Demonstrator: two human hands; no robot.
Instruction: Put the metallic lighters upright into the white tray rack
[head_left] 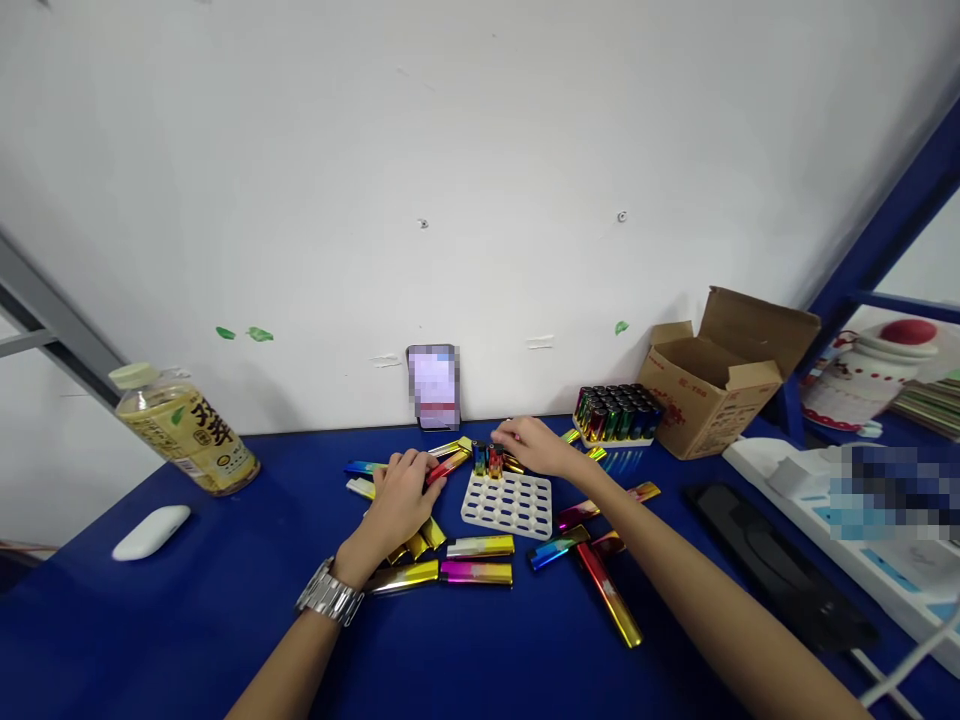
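Observation:
Several shiny, two-tone lighters lie around a white plastic tray (507,503) with rows of holes. In its back left corner stand a blue-green lighter (479,459) and a red lighter (496,461). My right hand (529,445) is just above and behind these two, fingers pinched together; a speck of red shows at them, but what they hold is hidden. To the left of the tray, my left hand (403,497) reaches over the loose lighters. A red and gold lighter (448,466) sits between its thumb and index finger. The other fingers rest on the pile.
A second rack (619,415) full of upright lighters stands by the wall, beside an open cardboard box (709,390). A phone (435,388) leans on the wall. On the left are a drink bottle (187,430) and a white case (151,532); a power strip (817,500) lies right.

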